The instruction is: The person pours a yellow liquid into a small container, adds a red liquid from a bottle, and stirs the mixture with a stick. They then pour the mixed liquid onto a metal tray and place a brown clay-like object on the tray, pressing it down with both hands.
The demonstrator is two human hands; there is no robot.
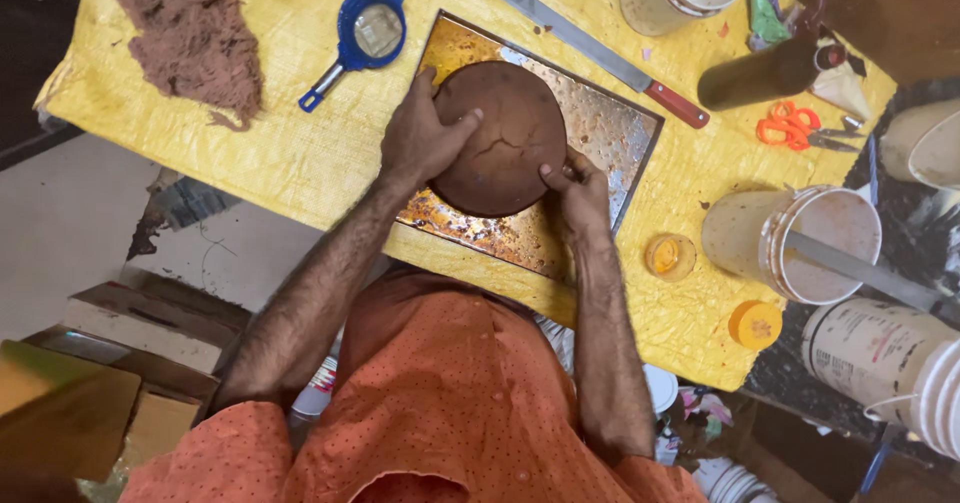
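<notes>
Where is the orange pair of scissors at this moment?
In the head view, the orange scissors lie on the yellow cloth at upper right, between the dark bottle and a white bucket.
</notes>
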